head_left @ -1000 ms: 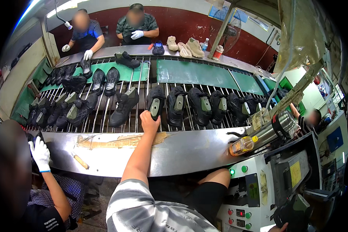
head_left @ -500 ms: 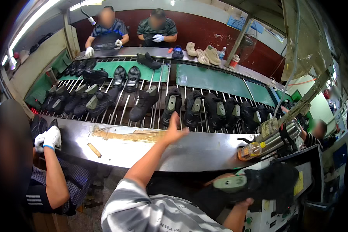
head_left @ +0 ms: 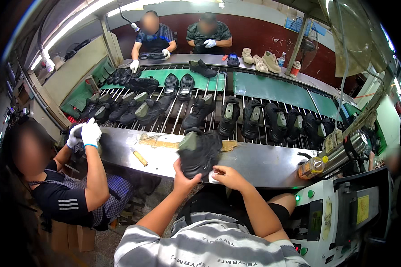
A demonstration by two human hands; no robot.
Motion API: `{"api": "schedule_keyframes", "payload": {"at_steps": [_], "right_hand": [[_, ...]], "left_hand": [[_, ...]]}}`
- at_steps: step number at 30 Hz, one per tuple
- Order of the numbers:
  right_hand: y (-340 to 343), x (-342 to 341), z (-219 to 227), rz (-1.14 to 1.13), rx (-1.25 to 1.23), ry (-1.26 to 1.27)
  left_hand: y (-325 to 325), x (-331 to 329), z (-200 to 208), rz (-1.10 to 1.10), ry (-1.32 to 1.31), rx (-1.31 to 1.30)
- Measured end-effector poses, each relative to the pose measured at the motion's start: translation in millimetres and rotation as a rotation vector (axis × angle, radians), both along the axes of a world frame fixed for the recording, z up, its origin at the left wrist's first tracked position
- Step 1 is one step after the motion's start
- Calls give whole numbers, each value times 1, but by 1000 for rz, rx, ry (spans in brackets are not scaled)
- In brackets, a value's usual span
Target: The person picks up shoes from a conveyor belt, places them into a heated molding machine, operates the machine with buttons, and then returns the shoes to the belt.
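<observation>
A black shoe (head_left: 201,155) with a green last (head_left: 188,143) in it is held up over the near edge of the metal table. My left hand (head_left: 182,179) grips it from the left and below, thumb along its side. Close to its lower right, my right hand (head_left: 231,177) has its fingers closed by a small white thing (head_left: 212,177), too covered to name. Just beyond are black shoes on a rod rack, among them one shoe (head_left: 198,112) lying tilted and another upright shoe (head_left: 229,118) with a green last.
The metal table (head_left: 258,162) carries a brown stick-like piece (head_left: 140,158), a drink bottle (head_left: 313,167) and a steel flask (head_left: 343,155). A machine (head_left: 309,218) stands at lower right. On my left a gloved co-worker (head_left: 75,187) handles something dark; two people sit across the rack.
The shoe has come from beside the machine at lower right to the table's edge. My left hand has left the rack and now holds it. The view has turned leftward.
</observation>
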State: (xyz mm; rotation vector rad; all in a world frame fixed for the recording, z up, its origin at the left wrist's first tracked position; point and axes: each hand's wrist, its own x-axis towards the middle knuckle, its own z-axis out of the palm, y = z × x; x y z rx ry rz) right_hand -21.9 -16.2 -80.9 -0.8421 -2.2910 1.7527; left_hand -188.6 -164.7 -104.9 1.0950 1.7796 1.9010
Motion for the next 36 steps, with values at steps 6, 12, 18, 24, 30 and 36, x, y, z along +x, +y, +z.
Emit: {"api": "schedule_keyframes", "payload": {"at_steps": [6,12,18,24,30,36], "right_hand": [[-6,33,-48,-125,9,21],[-3,70,-80,-254,-1,12],[-1,80,-79,-389,76,82],[19,64,-90,-321,292,73],[10,50,-96,-313,386,48],[9,33,-87,-212,241,40]], "left_hand": [[-9,31,-71,68,200,-174],[42,36,-50,60,86,-158],[71,49,-69,-5,310,-239],[70,75,-88,-96,403,-268],[63,65,-88,-157,386,-290],[49,55,-87,-139,554,-384]]}}
